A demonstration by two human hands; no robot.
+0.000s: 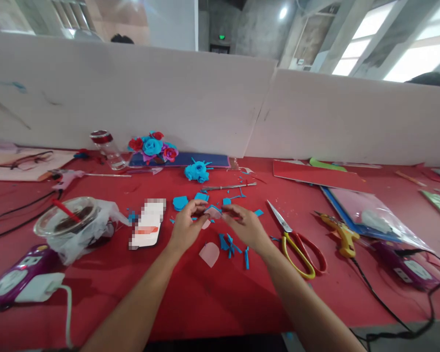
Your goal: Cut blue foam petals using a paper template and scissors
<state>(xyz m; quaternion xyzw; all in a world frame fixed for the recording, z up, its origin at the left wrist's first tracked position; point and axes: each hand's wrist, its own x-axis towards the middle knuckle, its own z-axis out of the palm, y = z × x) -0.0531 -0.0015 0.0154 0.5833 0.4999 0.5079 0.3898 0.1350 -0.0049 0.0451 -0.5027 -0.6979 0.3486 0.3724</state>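
Observation:
Between my two hands, above the middle of the red table, is a small pink and blue paper piece [213,211]. The fingers of my left hand [188,222] are closed on its left side. My right hand [245,224] pinches its right edge. Just below lies a pink petal-shaped piece [209,254], and beside it are blue paper strips [229,245]. Blue paper petals [180,203] lie behind my left hand. Further back sits a blue paper flower [197,171].
Scissors [293,239], a yellow glue gun [342,234] and a purple power strip [405,266] lie to the right. A phone [148,225], a bagged cup [77,220] and a pink glue gun [69,179] are left. A bouquet [153,146] and bottle [110,149] stand behind.

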